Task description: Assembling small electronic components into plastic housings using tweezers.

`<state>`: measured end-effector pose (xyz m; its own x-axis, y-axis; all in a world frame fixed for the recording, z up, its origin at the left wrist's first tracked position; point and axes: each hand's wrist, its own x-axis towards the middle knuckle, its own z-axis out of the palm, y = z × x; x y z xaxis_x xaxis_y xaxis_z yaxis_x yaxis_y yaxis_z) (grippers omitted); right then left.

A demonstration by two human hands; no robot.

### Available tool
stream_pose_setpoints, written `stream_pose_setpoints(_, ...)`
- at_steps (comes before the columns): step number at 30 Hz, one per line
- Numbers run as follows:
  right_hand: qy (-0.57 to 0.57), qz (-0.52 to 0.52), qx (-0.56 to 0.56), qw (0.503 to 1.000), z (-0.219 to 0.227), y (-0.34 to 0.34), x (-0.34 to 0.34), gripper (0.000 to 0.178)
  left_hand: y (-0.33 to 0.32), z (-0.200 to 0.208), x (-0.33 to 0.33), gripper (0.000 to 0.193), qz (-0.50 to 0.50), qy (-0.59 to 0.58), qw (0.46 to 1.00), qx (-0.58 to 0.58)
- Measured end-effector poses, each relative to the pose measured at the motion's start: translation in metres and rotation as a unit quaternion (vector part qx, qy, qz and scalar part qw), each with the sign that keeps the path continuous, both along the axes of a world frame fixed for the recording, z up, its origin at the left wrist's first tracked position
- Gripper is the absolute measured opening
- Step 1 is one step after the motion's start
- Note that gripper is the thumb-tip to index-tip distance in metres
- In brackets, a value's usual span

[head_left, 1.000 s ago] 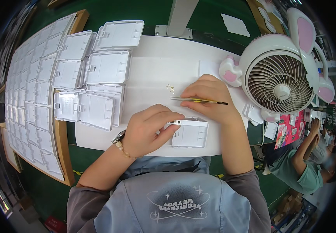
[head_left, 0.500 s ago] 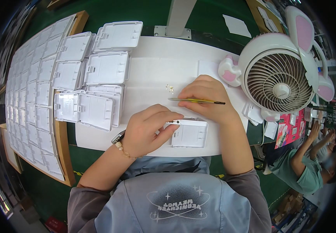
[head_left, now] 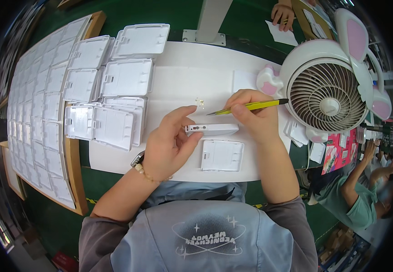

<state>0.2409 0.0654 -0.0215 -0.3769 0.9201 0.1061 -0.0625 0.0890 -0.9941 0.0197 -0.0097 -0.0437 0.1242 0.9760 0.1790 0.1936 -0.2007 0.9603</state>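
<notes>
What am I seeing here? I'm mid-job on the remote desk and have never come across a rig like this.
There's no machine here: these are a person's two bare hands. The view comes from the left one of two wide cameras worn on the head, looking down, so straight edges bend toward the rim.

The left hand holds one end of a thin white case. The right hand holds yellow tweezers, tips pointing left.

On the white work surface lie tiny gold-coloured bits, a flat white cover nearer the person, and stacks of similar covers to the left. A fan with rabbit ears stands at the right. Another person's hand shows near the top.
</notes>
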Motion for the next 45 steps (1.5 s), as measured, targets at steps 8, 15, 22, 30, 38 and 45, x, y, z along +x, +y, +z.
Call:
stream_pose_setpoints(8,0.007,0.007,-0.061,0.998,-0.001,-0.004,-0.005,0.01,0.003,-0.001,0.002,0.041,0.016,0.03,0.998,0.044)
stream_pose_setpoints(15,0.006,0.011,-0.067,0.998,0.0,-0.004,-0.006,0.008,0.005,0.003,0.003,0.036,0.017,0.054,0.996,0.066)
stream_pose_setpoints(22,0.023,0.009,-0.081,0.996,-0.003,-0.004,-0.006,0.008,0.002,0.012,0.002,0.038,0.006,0.045,0.998,-0.044)
stream_pose_setpoints(30,-0.038,0.041,-0.074,0.996,0.006,-0.004,-0.004,0.011,0.006,0.006,0.003,0.026,0.046,0.072,0.994,0.06)
stream_pose_setpoints(38,-0.016,0.041,-0.047,0.998,0.003,-0.003,-0.004,0.009,0.006,0.009,0.003,0.021,0.052,0.094,0.992,0.068)
stream_pose_setpoints(45,-0.027,0.043,-0.011,0.999,0.005,-0.001,-0.003,0.008,0.007,0.007,0.003,0.021,0.053,0.095,0.991,0.078)
